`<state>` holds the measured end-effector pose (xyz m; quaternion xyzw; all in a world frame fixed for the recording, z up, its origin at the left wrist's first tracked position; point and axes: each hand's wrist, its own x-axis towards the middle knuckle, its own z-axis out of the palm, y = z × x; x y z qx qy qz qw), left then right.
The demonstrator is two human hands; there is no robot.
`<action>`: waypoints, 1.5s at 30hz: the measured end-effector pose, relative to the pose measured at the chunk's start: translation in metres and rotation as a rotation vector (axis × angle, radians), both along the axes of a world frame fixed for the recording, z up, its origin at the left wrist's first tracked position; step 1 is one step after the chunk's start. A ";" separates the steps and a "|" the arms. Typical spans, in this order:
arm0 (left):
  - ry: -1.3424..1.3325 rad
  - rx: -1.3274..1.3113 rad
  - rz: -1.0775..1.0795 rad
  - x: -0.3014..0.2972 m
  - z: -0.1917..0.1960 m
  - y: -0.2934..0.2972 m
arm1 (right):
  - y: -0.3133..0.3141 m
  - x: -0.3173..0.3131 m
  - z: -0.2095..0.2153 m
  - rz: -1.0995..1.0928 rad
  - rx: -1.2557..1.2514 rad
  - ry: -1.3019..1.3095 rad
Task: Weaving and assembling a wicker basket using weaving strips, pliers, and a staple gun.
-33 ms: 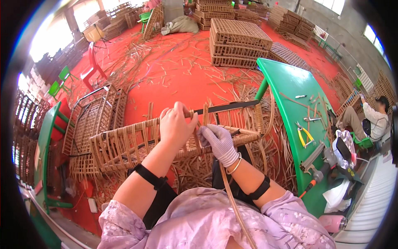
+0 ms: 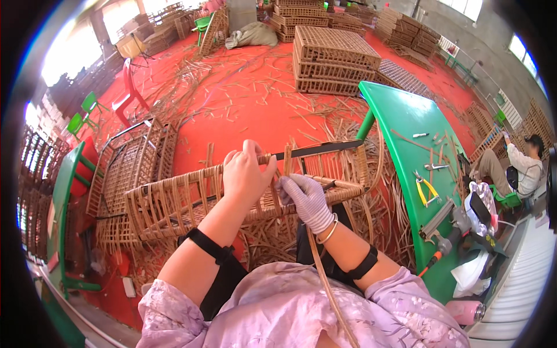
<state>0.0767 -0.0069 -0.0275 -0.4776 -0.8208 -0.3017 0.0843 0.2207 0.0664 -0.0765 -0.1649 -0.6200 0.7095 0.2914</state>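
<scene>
A long woven rattan basket lies across my lap, its open lattice sides showing. Along its far rim, a black frame bar is bare on the right and wrapped with strips on the left. My bare left hand is closed on the wrapped rim, fingertips curled over the bar. Beside it, my right hand, in a pale striped glove, pinches a flat rattan strip. The strip's long tail runs down over my lap; a short end stands up against the bar. My right fingertips are partly hidden.
At the right, a green table carries yellow-handled pliers, a nail gun and cloths. More baskets lean at the left. Stacked baskets stand ahead on the red floor amid scattered strips. A seated person is at far right.
</scene>
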 end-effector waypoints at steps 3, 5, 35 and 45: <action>0.073 -0.002 -0.022 -0.005 -0.007 0.007 | -0.003 -0.001 0.000 -0.021 0.026 0.011; 0.113 -0.023 -0.025 -0.005 -0.012 0.011 | -0.004 -0.002 0.001 -0.023 0.039 0.017; 0.075 -0.019 -0.251 -0.014 -0.002 -0.003 | 0.096 -0.105 0.075 0.199 1.095 -0.933; -0.342 -0.292 -0.252 -0.034 0.021 0.008 | 0.057 -0.052 0.056 -0.371 1.019 -0.085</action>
